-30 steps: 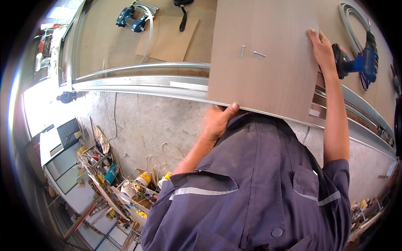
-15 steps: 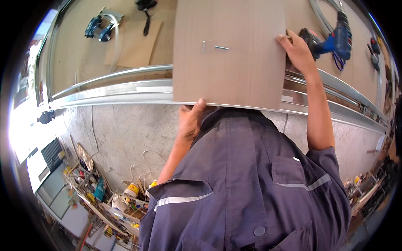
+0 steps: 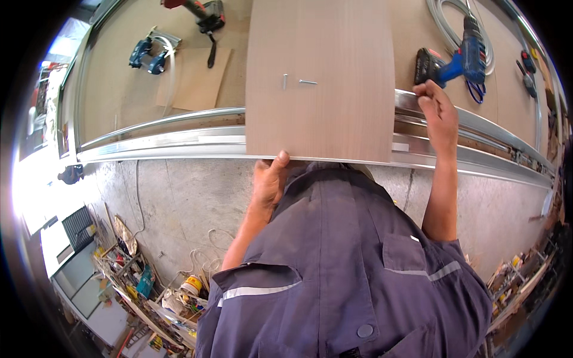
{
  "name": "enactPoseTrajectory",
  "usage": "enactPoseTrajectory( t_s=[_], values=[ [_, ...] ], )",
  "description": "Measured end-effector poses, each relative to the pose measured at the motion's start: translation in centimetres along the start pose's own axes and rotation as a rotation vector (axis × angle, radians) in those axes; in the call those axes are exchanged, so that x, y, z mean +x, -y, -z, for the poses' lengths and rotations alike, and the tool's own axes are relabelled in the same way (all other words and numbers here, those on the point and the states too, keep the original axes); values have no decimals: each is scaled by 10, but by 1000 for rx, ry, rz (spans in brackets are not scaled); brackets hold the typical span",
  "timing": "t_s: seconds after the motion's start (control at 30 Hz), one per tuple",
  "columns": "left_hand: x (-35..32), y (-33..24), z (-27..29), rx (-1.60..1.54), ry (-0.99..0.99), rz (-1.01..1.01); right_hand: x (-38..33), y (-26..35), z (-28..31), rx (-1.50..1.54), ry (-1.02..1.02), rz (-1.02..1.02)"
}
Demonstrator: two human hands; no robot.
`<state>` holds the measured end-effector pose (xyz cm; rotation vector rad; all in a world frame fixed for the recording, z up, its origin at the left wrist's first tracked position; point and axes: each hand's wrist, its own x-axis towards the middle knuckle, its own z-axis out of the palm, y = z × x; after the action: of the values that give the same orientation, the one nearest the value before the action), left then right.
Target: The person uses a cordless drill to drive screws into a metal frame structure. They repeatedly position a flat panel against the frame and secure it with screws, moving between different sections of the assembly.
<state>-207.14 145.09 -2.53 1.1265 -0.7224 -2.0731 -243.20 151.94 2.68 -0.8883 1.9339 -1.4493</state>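
Since a second ago the right hand (image 3: 439,110) has come off the panel's (image 3: 322,77) right edge and now sits just beside it, over the metal rail (image 3: 179,140) at the bench's (image 3: 107,89) front, fingers curled and pinched together. Can't tell if there's anything between them. The panel itself reads more square-on now and has slid left relative to the drill.

One panel, light wood, lying flat on the bench with its near edge hanging out past the rail toward the person. The left hand (image 3: 268,182) has that near edge, thumb on top and the rest of the fingers tucked under, so a closed pinch on the board.

Two screws (image 3: 296,81) lie loose on the panel near its middle, one upright-ish in the view and one sideways, close together but not touching.

Tool count on the bench: one blue drill (image 3: 456,59) right by the right hand, resting on a coil of hose (image 3: 447,15); one blue tool (image 3: 148,52) at far left; one red and black tool (image 3: 200,12) at the top edge. One smaller board (image 3: 194,77) lies flat left of the panel.
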Motion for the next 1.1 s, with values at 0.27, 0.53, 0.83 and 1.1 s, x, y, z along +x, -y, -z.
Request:
enactPoseTrajectory(
  t_s=[0.27, 0.53, 0.83, 1.1],
  values=[
    [-2, 3, 3, 7, 26, -35, -9, 5, 3, -59, -48, -4],
    [1, 5, 6, 36, 66, -63, 4, -13, 12, -38, -88, 80],
    [-2, -13, 3, 9, 84, 90, 1, -42, 17, 291, -136, 64],
    [1, -7, 7, 12, 93, 41, 1, -34, 12, 269, -143, 53]
  ],
)
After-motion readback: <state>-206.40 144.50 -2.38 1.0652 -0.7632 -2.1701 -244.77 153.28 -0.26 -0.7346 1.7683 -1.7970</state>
